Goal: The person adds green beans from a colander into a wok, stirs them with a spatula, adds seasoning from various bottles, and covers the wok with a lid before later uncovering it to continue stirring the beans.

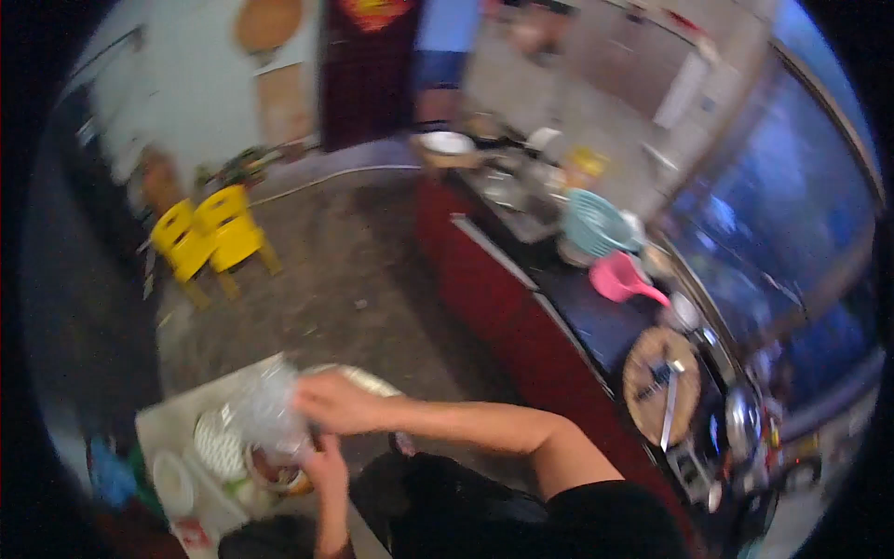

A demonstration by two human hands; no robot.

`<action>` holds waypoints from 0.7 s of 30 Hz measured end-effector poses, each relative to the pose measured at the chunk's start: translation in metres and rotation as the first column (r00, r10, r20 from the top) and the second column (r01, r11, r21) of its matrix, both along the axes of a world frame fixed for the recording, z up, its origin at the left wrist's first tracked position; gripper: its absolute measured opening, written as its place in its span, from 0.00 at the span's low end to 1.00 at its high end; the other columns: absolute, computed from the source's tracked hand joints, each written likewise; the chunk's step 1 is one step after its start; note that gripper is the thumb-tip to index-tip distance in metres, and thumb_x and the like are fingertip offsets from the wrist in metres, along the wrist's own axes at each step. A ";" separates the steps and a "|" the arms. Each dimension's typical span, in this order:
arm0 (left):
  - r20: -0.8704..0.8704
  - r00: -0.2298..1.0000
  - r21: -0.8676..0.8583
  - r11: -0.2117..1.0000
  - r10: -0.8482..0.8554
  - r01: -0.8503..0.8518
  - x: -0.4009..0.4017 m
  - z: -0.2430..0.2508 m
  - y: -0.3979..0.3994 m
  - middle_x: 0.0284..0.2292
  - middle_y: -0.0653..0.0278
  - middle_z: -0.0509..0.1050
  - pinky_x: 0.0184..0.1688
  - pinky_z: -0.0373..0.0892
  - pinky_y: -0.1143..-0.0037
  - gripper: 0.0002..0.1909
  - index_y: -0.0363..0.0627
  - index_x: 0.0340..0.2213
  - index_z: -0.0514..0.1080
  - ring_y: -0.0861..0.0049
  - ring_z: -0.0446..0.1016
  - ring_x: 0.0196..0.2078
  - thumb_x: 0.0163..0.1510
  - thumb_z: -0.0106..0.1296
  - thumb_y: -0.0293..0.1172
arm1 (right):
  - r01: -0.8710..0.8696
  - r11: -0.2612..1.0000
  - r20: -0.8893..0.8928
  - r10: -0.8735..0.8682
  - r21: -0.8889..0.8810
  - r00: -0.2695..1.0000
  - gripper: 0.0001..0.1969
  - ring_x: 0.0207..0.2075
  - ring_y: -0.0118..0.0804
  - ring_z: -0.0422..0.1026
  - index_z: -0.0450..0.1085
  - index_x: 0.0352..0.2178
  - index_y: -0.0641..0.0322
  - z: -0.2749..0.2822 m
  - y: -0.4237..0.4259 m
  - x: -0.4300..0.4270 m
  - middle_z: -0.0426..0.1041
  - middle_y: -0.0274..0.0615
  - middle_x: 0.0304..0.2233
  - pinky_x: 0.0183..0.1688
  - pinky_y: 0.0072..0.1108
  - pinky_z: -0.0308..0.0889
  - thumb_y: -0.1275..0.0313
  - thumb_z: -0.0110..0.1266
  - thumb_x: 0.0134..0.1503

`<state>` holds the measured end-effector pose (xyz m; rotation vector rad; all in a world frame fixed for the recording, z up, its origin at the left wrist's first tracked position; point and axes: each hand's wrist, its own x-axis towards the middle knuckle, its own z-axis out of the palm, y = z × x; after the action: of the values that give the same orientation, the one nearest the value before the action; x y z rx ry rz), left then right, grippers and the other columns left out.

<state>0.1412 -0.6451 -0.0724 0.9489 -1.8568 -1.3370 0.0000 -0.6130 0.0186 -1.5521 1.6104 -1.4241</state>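
Over a light-topped table (162, 419), my right hand (339, 402) grips a clear plastic bag (269, 405), its fingers closed on the bag's side. My left hand (325, 461) is at the bag's lower edge, against the rim of a bowl (276, 472) with reddish-brown contents; blur hides its exact grip. Left of the bowl lies a white perforated basket or tray (218, 440). A white bowl (173, 482) stands at the table's left edge, and something pale green (241, 489) lies close to the bowl.
On the right, a dark counter (573, 300) with red cabinets carries a pink dipper (618, 277), a teal basket (599, 223) and a round wooden chopping board (646, 391) with a cleaver or knife (670, 405) on it. Yellow chairs (234, 230) stand on the floor at the far left.
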 end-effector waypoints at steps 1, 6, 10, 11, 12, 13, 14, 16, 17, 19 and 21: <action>-0.019 1.000 0.115 0.993 -0.023 0.025 -0.017 0.009 0.006 0.53 0.52 0.59 0.55 0.55 0.70 0.28 0.34 0.54 0.52 0.66 0.59 0.54 0.53 0.46 0.27 | 0.033 0.999 -0.006 -0.034 -0.029 0.999 0.09 0.28 0.38 0.69 0.66 0.29 0.65 0.005 0.019 -0.003 0.69 0.46 0.24 0.32 0.29 0.65 0.69 0.45 0.54; -0.370 0.847 0.282 0.823 -0.382 0.494 -0.076 -0.034 0.065 0.49 0.58 0.63 0.52 0.59 0.75 0.22 0.35 0.52 0.57 0.74 0.63 0.50 0.55 0.42 0.25 | 0.340 0.938 0.175 -0.323 -0.074 0.930 0.12 0.33 0.40 0.69 0.64 0.37 0.64 0.011 0.145 -0.030 0.68 0.49 0.31 0.36 0.27 0.64 0.68 0.47 0.53; -0.204 0.835 0.299 0.780 -0.510 0.550 -0.101 0.026 0.153 0.31 0.65 0.68 0.37 0.64 0.77 0.09 0.38 0.34 0.67 0.79 0.66 0.34 0.52 0.48 0.28 | 0.549 0.835 0.023 -0.550 0.019 0.835 0.18 0.36 0.46 0.68 0.61 0.43 0.63 -0.037 0.263 -0.032 0.67 0.50 0.36 0.39 0.28 0.64 0.66 0.50 0.53; -0.207 0.820 0.294 0.766 -0.533 0.572 -0.107 0.033 0.166 0.31 0.65 0.68 0.37 0.64 0.77 0.09 0.38 0.34 0.67 0.79 0.66 0.34 0.52 0.48 0.28 | 0.547 0.834 -0.154 -0.533 0.065 0.832 0.17 0.37 0.47 0.69 0.62 0.43 0.64 -0.041 0.285 -0.032 0.67 0.50 0.35 0.39 0.28 0.64 0.67 0.50 0.52; -0.193 0.738 0.224 0.704 -0.646 0.674 -0.114 0.037 0.178 0.28 0.66 0.68 0.36 0.64 0.77 0.08 0.38 0.33 0.67 0.78 0.66 0.33 0.51 0.49 0.29 | 0.566 0.822 -0.156 -0.553 0.061 0.819 0.17 0.37 0.47 0.69 0.62 0.43 0.64 -0.038 0.304 -0.033 0.67 0.50 0.35 0.39 0.28 0.64 0.67 0.50 0.52; -0.170 0.645 0.155 0.626 -0.745 0.765 -0.122 0.040 0.190 0.26 0.68 0.68 0.35 0.63 0.76 0.08 0.39 0.32 0.68 0.78 0.66 0.31 0.50 0.50 0.30 | 0.599 0.783 -0.180 -0.573 0.166 0.799 0.15 0.37 0.49 0.68 0.63 0.41 0.63 -0.035 0.323 -0.035 0.68 0.50 0.35 0.39 0.29 0.64 0.69 0.50 0.52; -0.127 0.611 0.169 0.589 -0.782 0.790 -0.130 0.031 0.200 0.25 0.68 0.69 0.33 0.63 0.76 0.09 0.38 0.29 0.68 0.79 0.65 0.30 0.49 0.53 0.32 | 0.624 0.734 -0.205 -0.589 0.269 0.781 0.13 0.38 0.51 0.68 0.64 0.39 0.63 -0.032 0.342 -0.037 0.68 0.49 0.35 0.39 0.31 0.64 0.72 0.50 0.51; 0.001 0.520 0.118 0.517 -0.854 0.848 -0.141 0.048 0.223 0.29 0.67 0.70 0.35 0.63 0.79 0.11 0.38 0.34 0.68 0.83 0.65 0.32 0.50 0.52 0.30 | 0.688 0.707 -0.221 -0.654 0.160 0.723 0.13 0.37 0.51 0.68 0.65 0.39 0.62 -0.026 0.381 -0.043 0.69 0.50 0.34 0.38 0.31 0.64 0.74 0.49 0.51; 0.127 0.439 0.081 0.450 -0.890 0.889 -0.149 0.056 0.238 0.33 0.66 0.71 0.37 0.62 0.82 0.14 0.37 0.40 0.67 0.86 0.65 0.34 0.50 0.51 0.29 | 0.729 0.682 -0.235 -0.700 0.057 0.674 0.12 0.37 0.50 0.68 0.67 0.40 0.62 -0.021 0.402 -0.046 0.69 0.51 0.33 0.38 0.32 0.64 0.76 0.48 0.51; -0.016 0.432 -0.041 0.432 -0.902 0.901 -0.169 0.064 0.260 0.25 0.63 0.73 0.30 0.64 0.77 0.13 0.36 0.30 0.71 0.81 0.67 0.27 0.47 0.57 0.33 | 0.728 0.681 -0.356 -0.663 0.079 0.659 0.16 0.35 0.50 0.69 0.67 0.39 0.62 0.001 0.439 -0.051 0.70 0.50 0.31 0.37 0.32 0.65 0.79 0.49 0.45; 0.231 0.153 -0.026 0.151 -0.961 0.988 -0.195 0.078 0.274 0.21 0.56 0.73 0.27 0.65 0.77 0.11 0.37 0.29 0.73 0.78 0.70 0.23 0.48 0.55 0.33 | 0.785 0.615 -0.524 -0.646 0.074 0.555 0.15 0.33 0.48 0.69 0.67 0.36 0.62 -0.012 0.470 -0.056 0.70 0.47 0.28 0.35 0.31 0.65 0.80 0.50 0.42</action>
<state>-0.0533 -0.3713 0.0054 -0.5797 -2.8336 -1.7106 -0.0561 -0.1429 0.0069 -1.0849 2.8636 -1.0832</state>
